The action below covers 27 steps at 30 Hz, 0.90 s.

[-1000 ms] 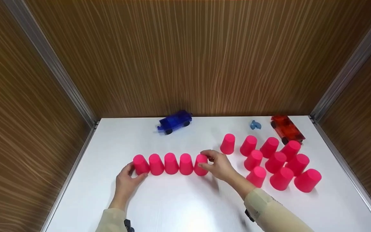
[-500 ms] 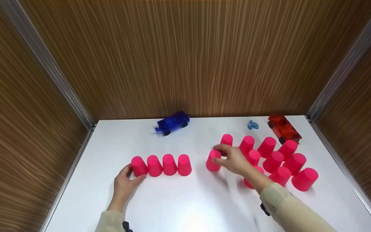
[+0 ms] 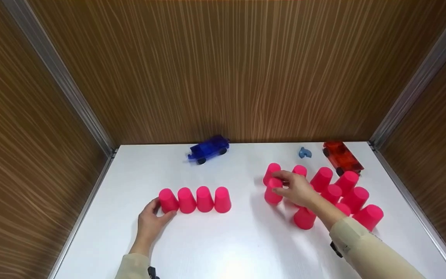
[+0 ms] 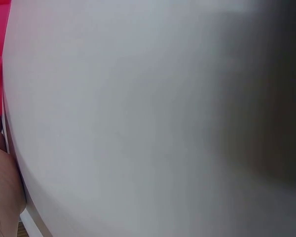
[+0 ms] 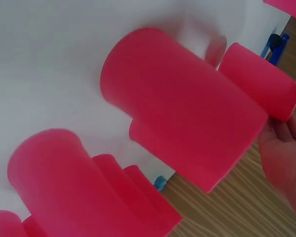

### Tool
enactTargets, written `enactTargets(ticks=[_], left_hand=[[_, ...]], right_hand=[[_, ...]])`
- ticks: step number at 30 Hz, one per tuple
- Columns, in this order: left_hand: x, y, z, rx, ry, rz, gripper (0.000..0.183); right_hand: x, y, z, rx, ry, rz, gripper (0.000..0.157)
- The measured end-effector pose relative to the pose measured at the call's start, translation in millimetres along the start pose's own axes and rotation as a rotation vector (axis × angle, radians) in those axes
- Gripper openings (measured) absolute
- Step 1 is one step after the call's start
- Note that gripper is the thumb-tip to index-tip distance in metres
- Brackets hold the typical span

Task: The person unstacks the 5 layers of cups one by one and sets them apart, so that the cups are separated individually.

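Observation:
At the left end of a row of upside-down pink cups (image 3: 204,199), my left hand (image 3: 149,223) has its thumb and fingers around the end cup (image 3: 168,200). Part of that hand (image 4: 5,182) shows at the edge of the left wrist view. My right hand (image 3: 299,190) grips another upside-down pink cup (image 3: 272,192) by its side, near its narrow end, at the left of a larger group of pink cups (image 3: 355,199). The right wrist view also shows this gripped cup (image 5: 259,81). My right hand and forearm partly hide several cups of the group.
Toward the back of the white table (image 3: 207,248) stands a blue toy car (image 3: 209,149). A red toy car (image 3: 342,156) and a small blue piece (image 3: 305,152) lie behind the cup group. Wood-grain panels (image 3: 223,69) enclose the back and sides.
My right hand has taken the right-end cup out of the left row and carried it rightward to the cup group. My left hand has stayed at the left-end cup.

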State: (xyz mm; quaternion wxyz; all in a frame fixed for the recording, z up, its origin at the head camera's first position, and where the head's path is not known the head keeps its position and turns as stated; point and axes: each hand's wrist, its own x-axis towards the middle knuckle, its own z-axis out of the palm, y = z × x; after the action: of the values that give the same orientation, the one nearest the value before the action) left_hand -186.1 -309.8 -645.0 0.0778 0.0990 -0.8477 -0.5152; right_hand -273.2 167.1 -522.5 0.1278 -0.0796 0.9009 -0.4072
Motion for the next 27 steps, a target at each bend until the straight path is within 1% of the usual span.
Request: enactTargets(ticks=[7, 17, 23, 27], left_hand=[[0.3, -0.2, 0.1, -0.005, -0.004, -0.021, 0.073], [-1.6, -1.0, 0.6, 0.002, -0.014, -0.043, 0.076], [-1.7, -1.1, 0.4, 0.001, -0.009, -0.041, 0.076], [-0.2, -1.1, 0.4, -0.008, -0.003, -0.021, 0.075]], right_hand=[[1.9, 5.9, -9.2, -0.003, -0.031, 0.018, 0.071], [3.7, 9.0, -11.3, -0.012, -0.043, 0.039, 0.072], [5.0, 10.7, -10.5, -0.017, -0.046, 0.042, 0.07], [5.8, 10.5, -10.6, -0.021, -0.049, 0.038, 0.07]])
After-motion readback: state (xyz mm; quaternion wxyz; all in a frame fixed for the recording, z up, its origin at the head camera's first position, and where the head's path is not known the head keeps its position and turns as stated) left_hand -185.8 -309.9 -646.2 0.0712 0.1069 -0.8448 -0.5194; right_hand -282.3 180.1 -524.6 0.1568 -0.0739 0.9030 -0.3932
